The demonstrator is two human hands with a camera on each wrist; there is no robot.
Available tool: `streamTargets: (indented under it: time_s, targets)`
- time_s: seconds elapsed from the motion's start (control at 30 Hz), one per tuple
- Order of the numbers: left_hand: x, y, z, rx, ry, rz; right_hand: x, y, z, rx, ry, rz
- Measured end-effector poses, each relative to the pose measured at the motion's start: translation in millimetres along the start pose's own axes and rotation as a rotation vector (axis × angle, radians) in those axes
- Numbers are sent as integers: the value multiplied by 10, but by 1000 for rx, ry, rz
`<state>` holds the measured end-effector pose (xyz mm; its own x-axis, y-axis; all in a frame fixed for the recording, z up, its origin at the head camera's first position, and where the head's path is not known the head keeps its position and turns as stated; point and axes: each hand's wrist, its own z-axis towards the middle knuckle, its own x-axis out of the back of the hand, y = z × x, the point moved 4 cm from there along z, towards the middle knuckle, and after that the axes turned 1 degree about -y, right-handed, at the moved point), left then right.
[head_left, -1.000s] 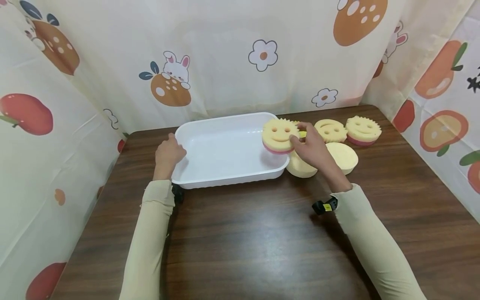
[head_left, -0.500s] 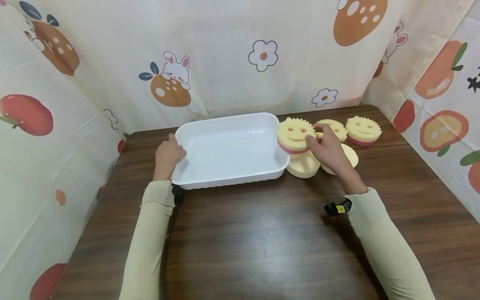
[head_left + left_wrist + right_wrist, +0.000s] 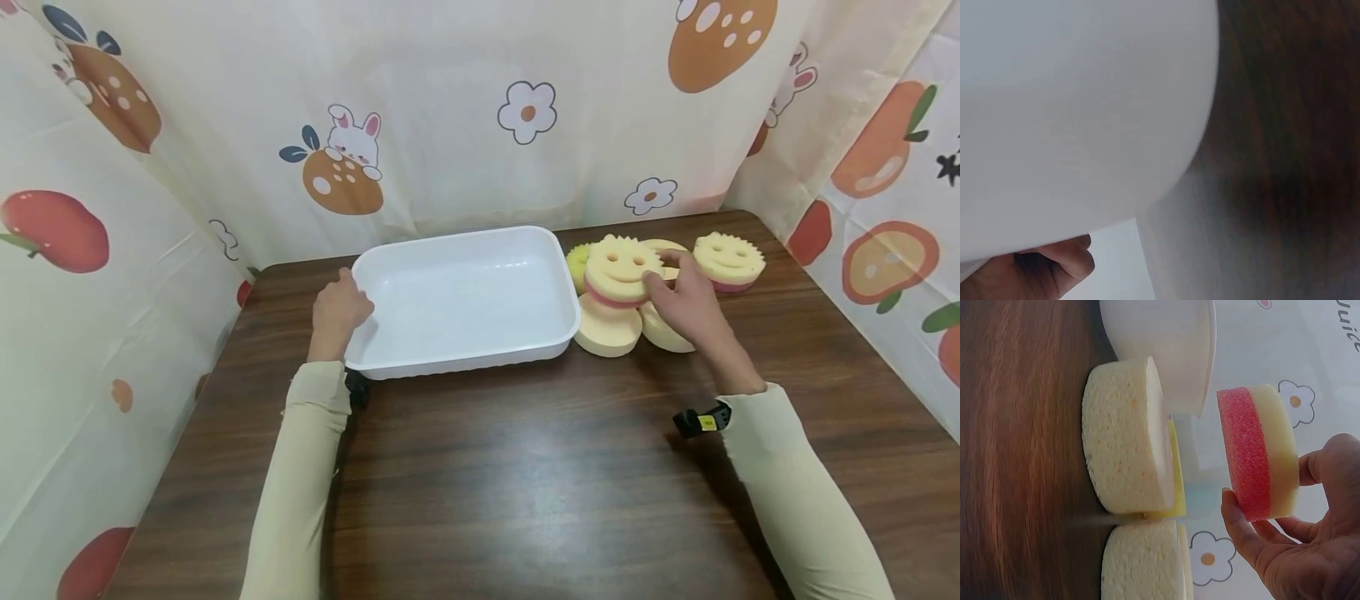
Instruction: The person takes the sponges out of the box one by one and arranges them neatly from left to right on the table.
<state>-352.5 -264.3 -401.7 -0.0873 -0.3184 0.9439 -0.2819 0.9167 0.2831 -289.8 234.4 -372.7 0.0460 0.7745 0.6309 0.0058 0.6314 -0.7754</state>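
In the head view my left hand [image 3: 341, 312] grips the left rim of a white plastic tray [image 3: 465, 312]. The left wrist view shows curled fingers [image 3: 1072, 257] against the tray's wall [image 3: 1085, 137]. My right hand [image 3: 692, 304] holds a smiley-face sponge [image 3: 619, 267], yellow with a pink layer beneath, to the right of the tray. Seen from the right wrist, this sponge [image 3: 1260, 453] is pinched between thumb and fingers, raised above a plain round sponge [image 3: 1125, 437]. The right hand partly covers the sponges behind it.
Two plain round sponges [image 3: 607, 329] lie beside the tray's right end. A yellow-green sponge [image 3: 577, 265] shows behind the held one. Another smiley sponge [image 3: 729, 258] lies farther right. Patterned curtains [image 3: 450, 108] border the dark wooden table [image 3: 510, 467].
My right hand has carried the smiley-face sponge rightward, from over the tray's right edge to above the round sponges. My left hand has stayed on the tray's rim.
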Motion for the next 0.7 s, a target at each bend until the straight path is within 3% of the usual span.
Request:
streamTargets:
  time_s: [0.7]
  targets:
    - [-29, 10, 21, -18, 6, 4, 326, 313, -60, -51, 84, -32]
